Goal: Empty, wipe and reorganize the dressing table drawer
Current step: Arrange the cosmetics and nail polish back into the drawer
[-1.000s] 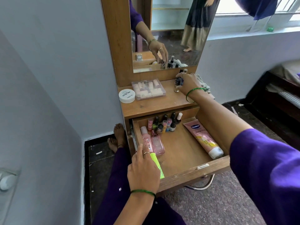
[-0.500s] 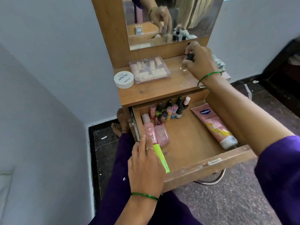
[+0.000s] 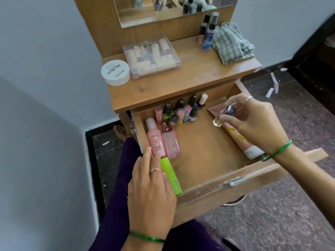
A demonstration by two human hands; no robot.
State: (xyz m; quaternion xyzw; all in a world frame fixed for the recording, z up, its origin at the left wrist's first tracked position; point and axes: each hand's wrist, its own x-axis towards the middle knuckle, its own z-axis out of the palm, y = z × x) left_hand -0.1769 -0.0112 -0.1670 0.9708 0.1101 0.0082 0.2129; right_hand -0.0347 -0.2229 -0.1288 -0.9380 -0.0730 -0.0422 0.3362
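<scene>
Vial [image 3: 220,118] of clear glass, pinched in the right hand [image 3: 253,122] above the drawer [image 3: 208,187]; left hand [image 3: 151,189] rests open on a green tube [image 3: 171,176]. Likely light, slick, breakable; best held by its body.

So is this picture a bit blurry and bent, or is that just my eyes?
Not your eyes. In the head view the right hand and the small clear bottle it pinches are smeared by motion; the wide lens bows the drawer front and walls; the mirror is soft; light is even daylight, shadows faint, while the white jar label stays readable.
</scene>
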